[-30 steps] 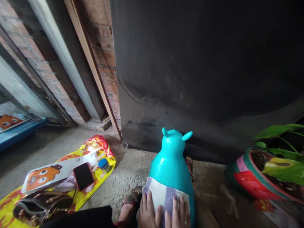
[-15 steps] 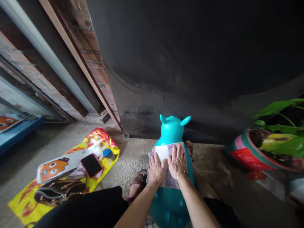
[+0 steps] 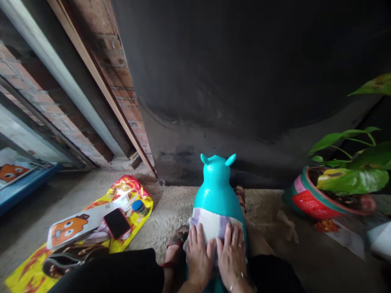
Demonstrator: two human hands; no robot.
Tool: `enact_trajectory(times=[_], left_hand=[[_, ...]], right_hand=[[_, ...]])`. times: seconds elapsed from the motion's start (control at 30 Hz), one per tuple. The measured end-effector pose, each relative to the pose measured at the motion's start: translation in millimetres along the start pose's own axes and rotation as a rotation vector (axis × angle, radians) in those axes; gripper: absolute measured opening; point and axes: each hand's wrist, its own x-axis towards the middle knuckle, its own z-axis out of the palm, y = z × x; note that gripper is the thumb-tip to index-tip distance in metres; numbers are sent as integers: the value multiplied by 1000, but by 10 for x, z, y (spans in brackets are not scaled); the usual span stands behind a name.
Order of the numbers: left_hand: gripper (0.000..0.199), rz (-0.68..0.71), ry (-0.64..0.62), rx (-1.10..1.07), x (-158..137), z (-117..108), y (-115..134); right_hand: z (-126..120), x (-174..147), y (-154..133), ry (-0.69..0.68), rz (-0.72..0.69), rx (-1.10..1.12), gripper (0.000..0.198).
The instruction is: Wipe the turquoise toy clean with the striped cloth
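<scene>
Between my legs stands a shiny turquoise inflatable animal toy (image 3: 216,194) with two small ears, its head toward the dark panel. A white and purple striped cloth (image 3: 210,221) is spread across its back. My left hand (image 3: 199,257) lies flat on the cloth's left part, fingers stretched forward. Beside it my right hand (image 3: 231,255) presses flat on the right part, fingers a little apart. The thumbs are close together. The toy's rear is mostly hidden by my hands and the frame's lower edge.
On the left, a yellow bag (image 3: 27,270) lies under a phone (image 3: 116,223), a blue-capped jar (image 3: 139,206), a cartoon-printed white item (image 3: 69,230) and a brown handbag (image 3: 73,256). A potted plant (image 3: 317,203) stands right. A black panel (image 3: 238,81) rises ahead.
Both hands and the cloth have slid back along the toy toward me, baring more of its front. My fingers stay flat on the cloth. The view has shifted slightly.
</scene>
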Motion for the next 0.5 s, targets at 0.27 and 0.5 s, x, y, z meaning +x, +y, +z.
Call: enact_trajectory(times=[0.27, 0.5], left_hand=[[65, 2, -35, 96, 424, -22, 200], [67, -59, -74, 145, 904, -108, 533]], right_hand=[[-29, 585, -72, -80, 30, -11, 60], [-73, 1228, -124, -177, 13, 9, 63]])
